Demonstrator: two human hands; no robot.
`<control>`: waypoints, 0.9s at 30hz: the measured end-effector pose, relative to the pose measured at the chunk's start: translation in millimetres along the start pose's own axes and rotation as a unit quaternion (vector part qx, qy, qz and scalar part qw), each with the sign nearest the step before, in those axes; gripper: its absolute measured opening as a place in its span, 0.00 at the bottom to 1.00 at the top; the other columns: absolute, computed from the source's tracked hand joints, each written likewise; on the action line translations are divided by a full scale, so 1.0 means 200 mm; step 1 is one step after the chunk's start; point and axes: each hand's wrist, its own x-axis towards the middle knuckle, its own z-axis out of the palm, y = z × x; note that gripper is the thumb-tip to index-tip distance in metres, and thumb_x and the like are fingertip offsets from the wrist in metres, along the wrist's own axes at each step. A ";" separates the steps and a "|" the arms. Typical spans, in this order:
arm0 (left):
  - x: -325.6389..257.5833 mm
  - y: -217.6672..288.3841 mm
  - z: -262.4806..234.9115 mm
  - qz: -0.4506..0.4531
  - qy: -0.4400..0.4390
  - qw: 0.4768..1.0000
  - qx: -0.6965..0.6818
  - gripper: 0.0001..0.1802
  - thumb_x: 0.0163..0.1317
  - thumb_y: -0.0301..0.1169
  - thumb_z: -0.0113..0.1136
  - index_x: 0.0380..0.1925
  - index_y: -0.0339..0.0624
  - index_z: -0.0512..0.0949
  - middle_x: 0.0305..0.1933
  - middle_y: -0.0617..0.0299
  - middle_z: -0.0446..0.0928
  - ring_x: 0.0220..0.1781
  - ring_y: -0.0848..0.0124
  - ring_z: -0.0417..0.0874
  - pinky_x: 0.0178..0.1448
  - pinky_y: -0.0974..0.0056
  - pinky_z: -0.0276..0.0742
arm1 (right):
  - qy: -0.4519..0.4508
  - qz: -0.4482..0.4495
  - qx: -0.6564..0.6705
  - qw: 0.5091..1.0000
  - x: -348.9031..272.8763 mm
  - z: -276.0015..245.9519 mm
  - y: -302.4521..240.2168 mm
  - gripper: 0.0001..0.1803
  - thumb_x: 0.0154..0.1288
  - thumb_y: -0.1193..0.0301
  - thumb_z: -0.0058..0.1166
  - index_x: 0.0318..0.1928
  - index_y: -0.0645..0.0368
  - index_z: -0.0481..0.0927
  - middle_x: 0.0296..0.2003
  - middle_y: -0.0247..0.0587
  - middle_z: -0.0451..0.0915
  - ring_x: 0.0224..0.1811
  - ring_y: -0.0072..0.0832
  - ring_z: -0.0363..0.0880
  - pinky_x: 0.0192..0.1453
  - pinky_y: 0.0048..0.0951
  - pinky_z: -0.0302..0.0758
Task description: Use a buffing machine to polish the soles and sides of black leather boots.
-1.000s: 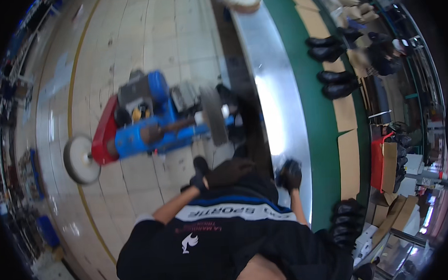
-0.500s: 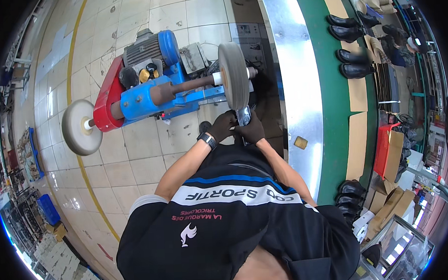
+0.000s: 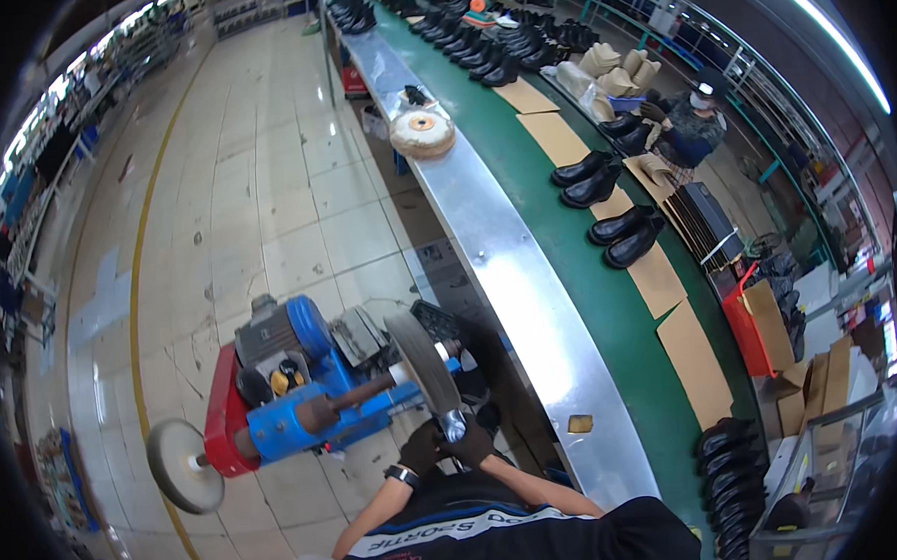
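Note:
Both my hands wear dark gloves and are close together at the lower edge of a grey buffing wheel (image 3: 422,361). Between them is a glossy black shoe (image 3: 455,424), its shiny rounded end up against the wheel's rim. My left hand (image 3: 422,449), with a watch at the wrist, is closed on the shoe's left side. Around its right side my right hand (image 3: 470,446) is closed. The gloves cover most of the shoe. The wheel sits on the shaft of a blue and red polishing machine (image 3: 285,422), which carries a second, pale wheel (image 3: 184,467) at its left end.
To my right runs a metal ledge (image 3: 508,267) beside a green conveyor belt (image 3: 595,304). Pairs of black shoes (image 3: 627,234) stand on it over cardboard sheets. A spare fluffy wheel (image 3: 422,133) lies on the ledge. A co-worker (image 3: 692,119) is across the belt.
The view has tilted up, so the machine and my hands appear lower, and more of the belt and the co-worker show. My hands still hold the shoe at the wheel.

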 end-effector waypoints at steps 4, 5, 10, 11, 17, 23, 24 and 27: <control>0.07 0.27 -0.09 0.003 -0.066 0.993 0.093 0.22 0.41 0.42 0.66 0.36 0.43 0.77 0.40 0.52 0.75 0.42 0.53 0.75 0.45 0.59 0.71 | 0.000 0.018 -0.017 1.000 0.03 -0.02 -0.01 0.47 0.34 0.44 0.63 0.51 0.60 0.63 0.40 0.57 0.77 0.43 0.49 0.76 0.45 0.41 0.73; 0.07 0.31 -0.11 0.000 -0.064 0.992 0.106 0.22 0.42 0.43 0.65 0.36 0.43 0.77 0.39 0.52 0.75 0.42 0.53 0.76 0.45 0.58 0.71 | 0.000 0.020 -0.013 1.000 0.04 -0.02 -0.01 0.47 0.34 0.44 0.63 0.51 0.60 0.63 0.40 0.57 0.77 0.42 0.49 0.77 0.45 0.41 0.73; 0.08 0.37 -0.15 0.019 -0.053 0.989 0.134 0.21 0.44 0.45 0.63 0.35 0.43 0.77 0.37 0.51 0.76 0.42 0.53 0.76 0.45 0.58 0.71 | -0.016 0.007 -0.016 1.000 0.03 -0.03 -0.05 0.47 0.34 0.45 0.63 0.52 0.61 0.63 0.40 0.56 0.77 0.42 0.47 0.77 0.45 0.40 0.73; 0.07 0.37 -0.16 0.015 -0.049 0.990 0.133 0.21 0.44 0.43 0.63 0.35 0.42 0.77 0.36 0.51 0.76 0.42 0.54 0.77 0.44 0.59 0.72 | -0.023 0.007 -0.013 1.000 0.02 -0.05 -0.09 0.47 0.34 0.46 0.63 0.52 0.61 0.63 0.41 0.56 0.76 0.43 0.47 0.77 0.45 0.40 0.73; 0.09 0.42 -0.19 -0.053 -0.102 0.986 0.123 0.19 0.46 0.35 0.64 0.38 0.40 0.74 0.37 0.52 0.76 0.40 0.58 0.78 0.42 0.62 0.74 | -0.006 0.025 0.017 1.000 0.03 0.00 -0.03 0.46 0.34 0.47 0.64 0.52 0.61 0.63 0.41 0.55 0.76 0.43 0.47 0.77 0.45 0.40 0.73; 0.09 0.29 -0.13 -0.003 -0.090 0.988 0.123 0.19 0.45 0.33 0.65 0.37 0.39 0.73 0.39 0.53 0.76 0.38 0.59 0.79 0.42 0.62 0.75 | -0.020 0.025 -0.015 0.999 -0.01 -0.10 -0.10 0.43 0.35 0.49 0.64 0.49 0.61 0.64 0.41 0.55 0.76 0.43 0.47 0.77 0.45 0.39 0.73; 0.08 0.29 -0.13 0.001 -0.077 0.990 0.119 0.19 0.44 0.33 0.65 0.35 0.38 0.72 0.38 0.53 0.76 0.38 0.59 0.79 0.42 0.62 0.75 | -0.024 0.020 -0.030 0.999 -0.02 -0.10 -0.11 0.42 0.35 0.49 0.64 0.49 0.61 0.65 0.40 0.55 0.76 0.42 0.46 0.77 0.45 0.39 0.73; 0.04 0.34 -0.18 -0.010 -0.072 0.987 0.145 0.20 0.42 0.34 0.67 0.36 0.39 0.73 0.34 0.54 0.77 0.38 0.60 0.80 0.41 0.62 0.75 | -0.026 0.026 -0.017 0.999 -0.04 -0.06 -0.16 0.43 0.34 0.49 0.64 0.49 0.61 0.65 0.39 0.55 0.77 0.41 0.47 0.77 0.44 0.39 0.74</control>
